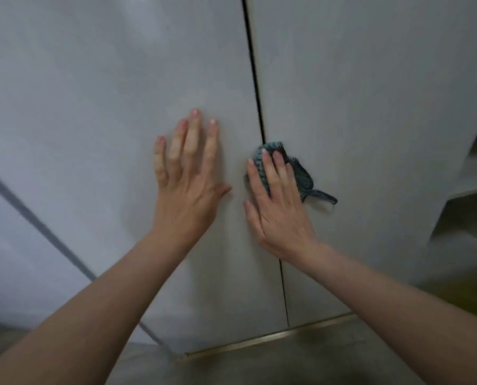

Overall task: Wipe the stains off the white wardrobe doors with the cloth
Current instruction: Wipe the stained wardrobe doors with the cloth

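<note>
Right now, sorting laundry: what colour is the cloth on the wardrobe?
Teal-green cloth with a dotted edge, seen in the head view.

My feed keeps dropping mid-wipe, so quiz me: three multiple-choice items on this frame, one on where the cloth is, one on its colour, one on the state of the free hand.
1. Where is the cloth?
A. On the floor
B. Under the right hand, at the seam between the doors
C. Hung on a shelf

2. What colour is the cloth?
A. Red
B. Yellow
C. Blue-green

3. How is the left hand?
A. Flat on the left door, fingers straight
B. Clenched round a bottle
C. Out of view

Key: 1 B, the right hand presses it where the dark gap runs. 2 C, its teal weave shows past the fingers. 3 A, the palm lies spread on the panel and holds nothing.
</note>
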